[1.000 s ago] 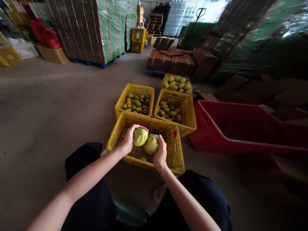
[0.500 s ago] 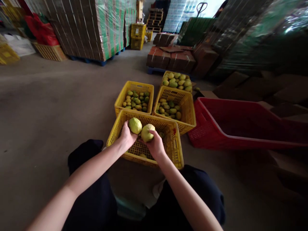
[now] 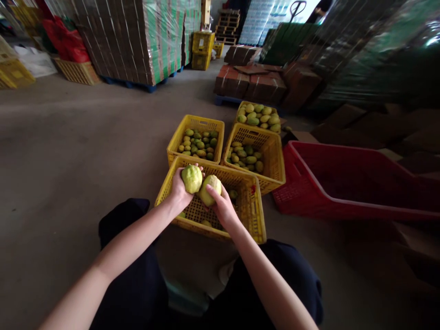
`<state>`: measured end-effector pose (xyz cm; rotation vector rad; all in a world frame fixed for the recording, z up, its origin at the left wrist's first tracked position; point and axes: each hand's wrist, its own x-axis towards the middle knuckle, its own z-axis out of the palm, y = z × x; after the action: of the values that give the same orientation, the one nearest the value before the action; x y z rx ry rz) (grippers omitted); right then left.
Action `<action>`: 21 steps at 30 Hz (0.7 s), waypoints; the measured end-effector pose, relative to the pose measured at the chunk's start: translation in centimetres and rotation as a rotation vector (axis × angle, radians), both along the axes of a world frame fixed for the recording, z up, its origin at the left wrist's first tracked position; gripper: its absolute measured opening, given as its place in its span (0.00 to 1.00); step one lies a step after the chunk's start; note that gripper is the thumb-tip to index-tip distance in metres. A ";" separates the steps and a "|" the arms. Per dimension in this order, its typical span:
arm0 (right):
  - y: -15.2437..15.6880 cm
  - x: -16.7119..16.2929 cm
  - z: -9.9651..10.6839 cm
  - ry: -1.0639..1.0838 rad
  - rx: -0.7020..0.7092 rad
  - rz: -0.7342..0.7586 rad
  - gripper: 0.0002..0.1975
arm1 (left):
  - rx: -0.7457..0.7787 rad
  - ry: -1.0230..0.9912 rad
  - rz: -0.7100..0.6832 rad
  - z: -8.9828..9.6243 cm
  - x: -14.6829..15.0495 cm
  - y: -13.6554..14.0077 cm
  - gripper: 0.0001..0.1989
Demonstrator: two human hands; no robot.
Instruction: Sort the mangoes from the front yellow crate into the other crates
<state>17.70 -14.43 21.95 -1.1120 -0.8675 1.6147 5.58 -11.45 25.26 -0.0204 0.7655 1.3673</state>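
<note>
One fruit (image 3: 191, 179) was clamped in the left hand (image 3: 179, 189), a second fruit (image 3: 209, 192) in the right hand (image 3: 223, 207), both over the near crate (image 3: 255, 208). Behind stood a left crate (image 3: 200, 122) and a right crate (image 3: 274, 158), then a fuller crate (image 3: 237, 113).

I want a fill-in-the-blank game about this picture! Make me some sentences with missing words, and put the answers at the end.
1. The left hand and the right hand hold ____ fruits altogether.
2. The crate right under the hands is coloured ____.
3. The big bin on the right side of the picture is coloured ____.

Missing words: two; yellow; red.
</note>
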 end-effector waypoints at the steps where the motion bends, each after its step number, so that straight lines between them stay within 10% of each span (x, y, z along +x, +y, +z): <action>1: -0.1 0.0 0.1 -0.001 0.019 0.012 0.23 | 0.025 0.009 -0.003 0.1 -0.1 0.0 0.17; 13: -0.3 1.1 -0.3 -0.086 0.136 -0.033 0.25 | 0.357 0.258 -0.110 0.4 -0.5 -0.6 0.16; 21: -0.8 0.9 -0.2 -0.220 0.240 -0.101 0.24 | 0.203 0.146 -0.040 0.9 -0.4 -0.4 0.12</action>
<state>18.57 -15.18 21.76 -1.1553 -1.0998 1.2836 5.22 -11.89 26.13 0.2555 0.7406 1.4140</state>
